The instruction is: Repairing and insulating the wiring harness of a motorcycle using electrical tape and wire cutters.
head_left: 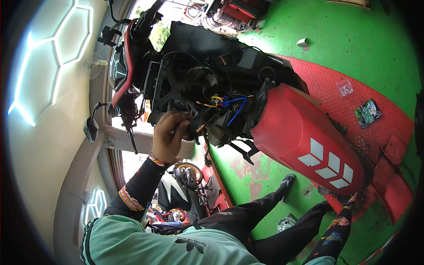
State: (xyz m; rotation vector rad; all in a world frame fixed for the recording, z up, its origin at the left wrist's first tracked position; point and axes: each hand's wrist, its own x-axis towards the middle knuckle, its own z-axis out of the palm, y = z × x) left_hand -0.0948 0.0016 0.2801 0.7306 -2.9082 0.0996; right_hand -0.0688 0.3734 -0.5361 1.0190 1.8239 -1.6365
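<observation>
Motorcycle [243, 62] parts in matte black plastic and metal stretch from the upper left to the right of the frame, ending in a smooth, rounded red cover [291, 121]. At centre, thin flexible blue wires [238, 110] and yellow wires [212, 104] lie exposed. Left of them, the person's left hand [168, 132] has its fingers curled, thumb near the index finger; whether anything is pinched there cannot be told. At lower right, the right hand [353, 198] is by the cover's end, its grip too obscured to tell. Six white parallelograms [326, 172] mark the cover; two packets, one clear [344, 88], lie on ridged red plate [324, 75].
</observation>
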